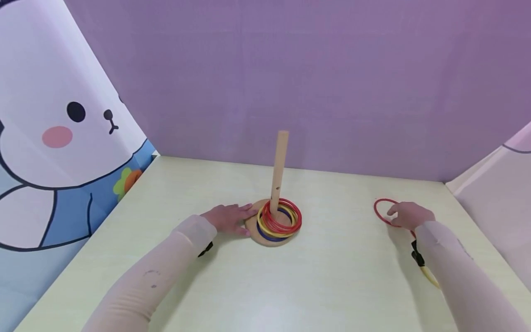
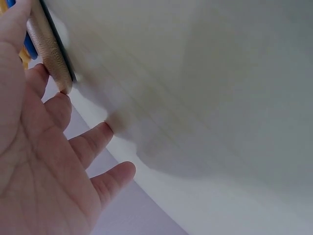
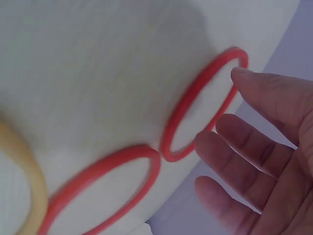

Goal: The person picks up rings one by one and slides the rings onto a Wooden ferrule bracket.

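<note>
My left hand [image 1: 226, 218] lies flat at the left edge of a round wooden base [image 1: 251, 226], its fingertips on the rim. From that base rises a wooden post [image 1: 280, 166], with several red rings [image 1: 297, 225], yellow ones and a blue one stacked loosely around its foot. At the right, my right hand [image 1: 412, 215] hovers over a red ring [image 3: 188, 100] on the table. Thumb and fingers are spread and relaxed beside that ring's far side in the right wrist view, with the thumb tip overlapping its edge.
A second red ring [image 3: 100, 166] lies next to the first, and a yellow ring [image 3: 38, 191] lies beyond it, partly under my right forearm in the head view. The pale table [image 1: 332, 276] ends at a purple cloth backdrop [image 1: 332, 92], with printed cloth [image 1: 54, 184] at the left side.
</note>
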The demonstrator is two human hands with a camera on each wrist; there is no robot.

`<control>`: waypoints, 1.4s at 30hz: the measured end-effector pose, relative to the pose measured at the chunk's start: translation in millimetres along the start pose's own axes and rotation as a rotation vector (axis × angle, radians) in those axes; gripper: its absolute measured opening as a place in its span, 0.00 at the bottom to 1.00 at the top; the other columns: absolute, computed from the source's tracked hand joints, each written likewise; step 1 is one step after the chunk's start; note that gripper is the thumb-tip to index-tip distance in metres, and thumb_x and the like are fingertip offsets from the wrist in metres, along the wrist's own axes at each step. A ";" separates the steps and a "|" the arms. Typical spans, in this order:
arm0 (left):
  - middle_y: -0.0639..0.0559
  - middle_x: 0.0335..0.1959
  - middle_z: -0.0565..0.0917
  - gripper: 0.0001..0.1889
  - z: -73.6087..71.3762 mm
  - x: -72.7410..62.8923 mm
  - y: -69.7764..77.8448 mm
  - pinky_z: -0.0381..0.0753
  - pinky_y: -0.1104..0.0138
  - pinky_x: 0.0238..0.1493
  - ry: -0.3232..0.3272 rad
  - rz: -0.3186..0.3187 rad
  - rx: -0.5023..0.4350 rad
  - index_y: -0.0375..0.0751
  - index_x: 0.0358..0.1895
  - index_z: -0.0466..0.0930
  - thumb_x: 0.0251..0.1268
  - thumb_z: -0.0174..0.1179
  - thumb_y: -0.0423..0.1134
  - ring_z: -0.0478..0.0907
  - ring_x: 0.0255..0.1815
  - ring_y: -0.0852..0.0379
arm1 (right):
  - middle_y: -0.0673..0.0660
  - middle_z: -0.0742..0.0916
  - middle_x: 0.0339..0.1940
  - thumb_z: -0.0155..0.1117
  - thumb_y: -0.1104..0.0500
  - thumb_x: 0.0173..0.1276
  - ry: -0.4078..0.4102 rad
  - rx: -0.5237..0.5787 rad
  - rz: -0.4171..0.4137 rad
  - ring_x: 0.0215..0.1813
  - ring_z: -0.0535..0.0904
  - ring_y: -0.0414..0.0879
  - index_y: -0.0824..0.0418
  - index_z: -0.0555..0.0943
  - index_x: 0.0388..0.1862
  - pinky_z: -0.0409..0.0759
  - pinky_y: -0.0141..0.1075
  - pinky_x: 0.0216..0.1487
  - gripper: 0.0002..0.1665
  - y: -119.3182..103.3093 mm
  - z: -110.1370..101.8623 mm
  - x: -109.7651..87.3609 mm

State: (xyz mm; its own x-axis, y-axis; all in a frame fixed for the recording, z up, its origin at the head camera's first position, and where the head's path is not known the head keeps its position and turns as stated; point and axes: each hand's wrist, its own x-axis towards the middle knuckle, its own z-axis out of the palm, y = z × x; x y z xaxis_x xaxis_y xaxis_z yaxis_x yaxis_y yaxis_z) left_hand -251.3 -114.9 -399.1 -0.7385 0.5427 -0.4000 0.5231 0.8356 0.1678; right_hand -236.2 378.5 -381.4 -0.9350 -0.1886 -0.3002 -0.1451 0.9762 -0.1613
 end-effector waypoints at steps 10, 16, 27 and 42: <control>0.52 0.78 0.49 0.40 0.8 -1.2 0.5 0.57 0.42 0.67 0.002 0.002 -0.012 0.53 0.76 0.51 0.65 0.55 0.60 0.53 0.73 0.38 | 0.68 0.84 0.46 0.64 0.62 0.60 -0.003 0.010 -0.013 0.49 0.78 0.66 0.64 0.85 0.42 0.77 0.55 0.42 0.12 3.6 8.9 1.9; 0.52 0.78 0.48 0.40 -0.1 -1.8 1.5 0.57 0.43 0.67 0.005 0.008 -0.004 0.52 0.77 0.51 0.66 0.54 0.60 0.53 0.74 0.38 | 0.64 0.86 0.42 0.60 0.63 0.61 0.027 0.005 -0.031 0.43 0.80 0.60 0.63 0.86 0.39 0.78 0.52 0.38 0.11 3.3 11.3 2.2; 0.52 0.78 0.48 0.40 -1.6 -0.9 1.8 0.57 0.44 0.67 0.005 0.008 0.000 0.53 0.77 0.51 0.66 0.55 0.59 0.52 0.74 0.38 | 0.56 0.86 0.36 0.64 0.60 0.60 0.026 0.019 -0.066 0.35 0.75 0.47 0.61 0.86 0.37 0.75 0.45 0.37 0.08 -12.4 9.4 7.3; 0.52 0.77 0.49 0.39 1.1 1.1 0.4 0.58 0.43 0.67 0.008 0.004 -0.034 0.53 0.76 0.52 0.66 0.55 0.59 0.53 0.74 0.38 | 0.48 0.79 0.25 0.62 0.60 0.57 0.159 0.090 -0.151 0.27 0.70 0.43 0.58 0.79 0.30 0.68 0.37 0.29 0.03 -58.5 5.4 10.4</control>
State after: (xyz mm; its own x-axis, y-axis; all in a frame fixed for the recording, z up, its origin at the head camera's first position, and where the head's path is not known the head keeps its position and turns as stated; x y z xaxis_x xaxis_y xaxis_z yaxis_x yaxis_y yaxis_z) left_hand -251.4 -114.1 -400.4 -0.7397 0.5466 -0.3924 0.5114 0.8357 0.2001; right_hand -235.8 318.8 -380.2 -0.9449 -0.3061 -0.1159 -0.2649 0.9232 -0.2783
